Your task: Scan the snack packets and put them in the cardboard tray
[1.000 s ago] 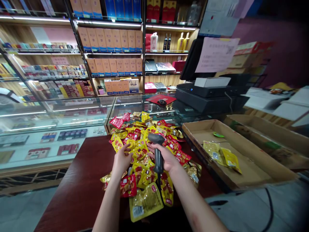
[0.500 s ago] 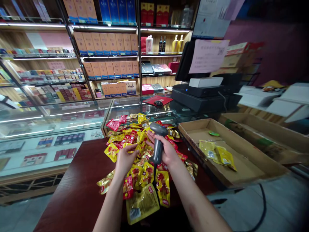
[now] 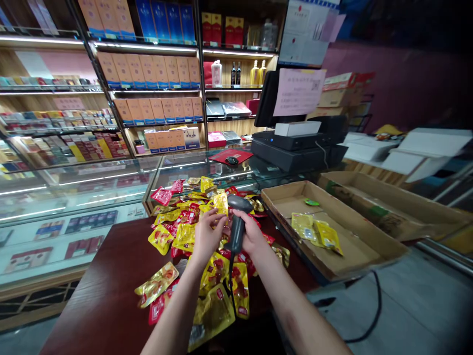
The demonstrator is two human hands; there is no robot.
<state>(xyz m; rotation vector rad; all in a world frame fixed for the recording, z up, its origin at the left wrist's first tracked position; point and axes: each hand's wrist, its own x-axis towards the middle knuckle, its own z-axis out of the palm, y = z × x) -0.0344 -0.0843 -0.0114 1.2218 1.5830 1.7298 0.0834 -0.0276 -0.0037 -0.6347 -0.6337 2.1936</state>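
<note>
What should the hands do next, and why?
Probably the left hand should turn the yellow packet so its barcode faces the scanner in the right hand. The packet is pinched up right next to the scanner's head, and I can't see a barcode facing the scanner yet.

Dark red counter (image 3: 92, 281) bearing snack packets (image 3: 184, 237) and a cardboard tray (image 3: 291, 235)
</note>
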